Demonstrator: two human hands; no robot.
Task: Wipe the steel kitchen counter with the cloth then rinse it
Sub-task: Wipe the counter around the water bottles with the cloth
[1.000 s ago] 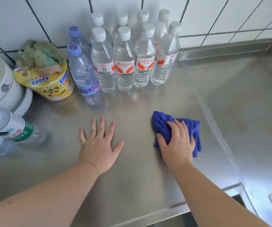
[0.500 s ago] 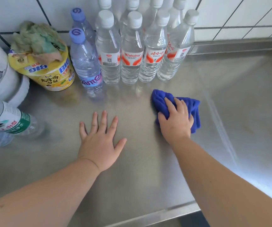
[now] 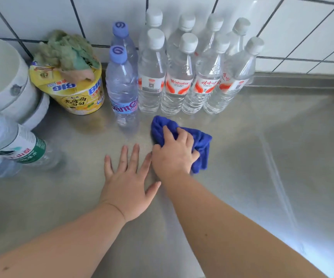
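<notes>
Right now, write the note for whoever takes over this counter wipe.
Left hand: flat on the steel counter, fingers spread, holding nothing.
Right hand: pressing the blue cloth onto the counter, close beside the left hand.
The cloth sits just in front of the row of water bottles; a yellow noodle cup and white bowls stand at the left.
Done: wiping is under way near the bottles.
Left: I cannot tell how much of the counter is already wiped; finish it, then rinse the cloth. No sink or tap shows in this view.
</notes>
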